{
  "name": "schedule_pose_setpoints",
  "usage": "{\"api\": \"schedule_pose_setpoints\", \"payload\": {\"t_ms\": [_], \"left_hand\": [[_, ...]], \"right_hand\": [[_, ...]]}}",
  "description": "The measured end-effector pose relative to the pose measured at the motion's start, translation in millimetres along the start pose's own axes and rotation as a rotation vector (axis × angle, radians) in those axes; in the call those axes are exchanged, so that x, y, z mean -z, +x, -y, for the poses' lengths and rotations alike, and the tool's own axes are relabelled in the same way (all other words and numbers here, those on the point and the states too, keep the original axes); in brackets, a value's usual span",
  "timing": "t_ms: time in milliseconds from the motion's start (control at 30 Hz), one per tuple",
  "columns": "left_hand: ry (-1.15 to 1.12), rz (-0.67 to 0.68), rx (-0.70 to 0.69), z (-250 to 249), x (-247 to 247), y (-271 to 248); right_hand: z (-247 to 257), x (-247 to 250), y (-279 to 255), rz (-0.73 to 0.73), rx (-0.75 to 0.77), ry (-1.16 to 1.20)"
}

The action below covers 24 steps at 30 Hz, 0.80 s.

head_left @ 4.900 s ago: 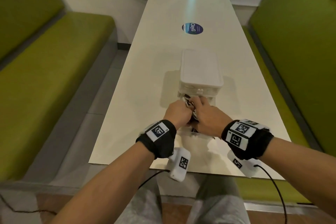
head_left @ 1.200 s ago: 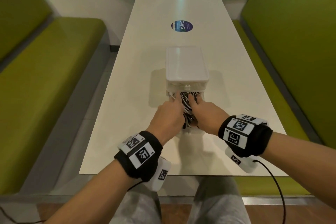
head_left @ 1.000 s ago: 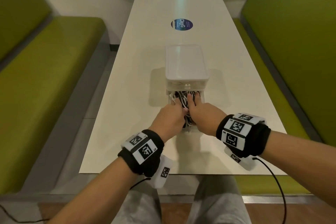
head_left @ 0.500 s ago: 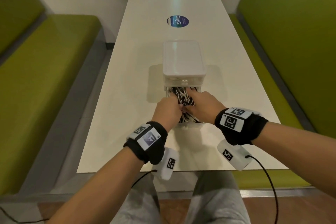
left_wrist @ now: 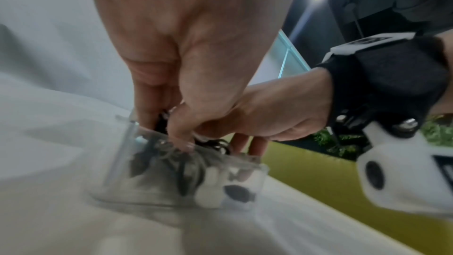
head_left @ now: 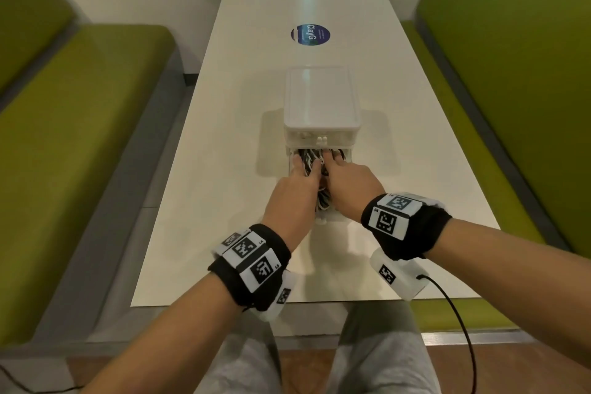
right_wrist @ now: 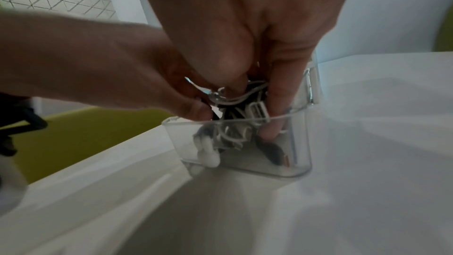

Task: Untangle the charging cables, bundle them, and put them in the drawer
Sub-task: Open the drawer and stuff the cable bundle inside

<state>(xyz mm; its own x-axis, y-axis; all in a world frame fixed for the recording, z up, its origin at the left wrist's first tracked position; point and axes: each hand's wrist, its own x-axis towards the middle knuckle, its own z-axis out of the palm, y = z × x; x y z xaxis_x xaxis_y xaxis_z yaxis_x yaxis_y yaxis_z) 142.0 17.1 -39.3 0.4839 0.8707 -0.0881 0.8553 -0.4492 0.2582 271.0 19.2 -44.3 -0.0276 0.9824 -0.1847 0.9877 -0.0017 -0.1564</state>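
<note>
A bundle of black and white charging cables point(head_left: 308, 160) lies in the clear drawer point(head_left: 323, 218), pulled out toward me from the white drawer unit point(head_left: 321, 99). My left hand point(head_left: 303, 169) and right hand point(head_left: 332, 160) reach into the drawer side by side. In the left wrist view the left hand point(left_wrist: 164, 133) has its fingers along the drawer's left wall point(left_wrist: 117, 162) and its thumb on the cables point(left_wrist: 186, 164). In the right wrist view the right hand point(right_wrist: 255, 108) holds the cables point(right_wrist: 232, 100) between thumb and a finger that dips inside the drawer point(right_wrist: 301, 143). Most of the bundle is hidden under my hands.
The unit stands mid-way along a long white table point(head_left: 224, 169) with a round blue sticker point(head_left: 310, 34) farther back. Green benches run along the left point(head_left: 80, 137) and right point(head_left: 511, 73). The table's near edge lies under my wrists. A black wire point(head_left: 460, 313) hangs from the right wrist camera.
Both hands have slid forward and down with the bundle, from above the drawer's front to deep inside it, fingertips now close to the unit. The drawer stays pulled out.
</note>
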Motion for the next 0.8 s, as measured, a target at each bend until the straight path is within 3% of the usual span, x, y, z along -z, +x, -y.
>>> {"api": "schedule_pose_setpoints", "payload": {"t_ms": [100, 267, 467, 633, 800], "left_hand": [[0.057, 0.021, -0.029, 5.5, 1.4, 4.1], [0.166, 0.050, -0.012, -0.1, 0.6, 2.4], [0.177, 0.057, -0.067, 1.7, 8.4, 10.4], [0.359, 0.201, -0.106, -3.2, 15.5, 1.6], [0.497, 0.221, -0.195, 4.5, 1.9, 4.4]], "right_hand": [[-0.2, 6.3, -0.9, 0.006, 0.010, 0.014], [-8.8, 20.6, -10.1, 0.200, 0.095, 0.043], [-2.9, 15.1, -18.1, 0.057, 0.131, -0.154], [-13.5, 7.5, -21.3, 0.001, 0.203, -0.232], [-17.5, 6.2, -31.6, -0.100, 0.315, -0.391]]}}
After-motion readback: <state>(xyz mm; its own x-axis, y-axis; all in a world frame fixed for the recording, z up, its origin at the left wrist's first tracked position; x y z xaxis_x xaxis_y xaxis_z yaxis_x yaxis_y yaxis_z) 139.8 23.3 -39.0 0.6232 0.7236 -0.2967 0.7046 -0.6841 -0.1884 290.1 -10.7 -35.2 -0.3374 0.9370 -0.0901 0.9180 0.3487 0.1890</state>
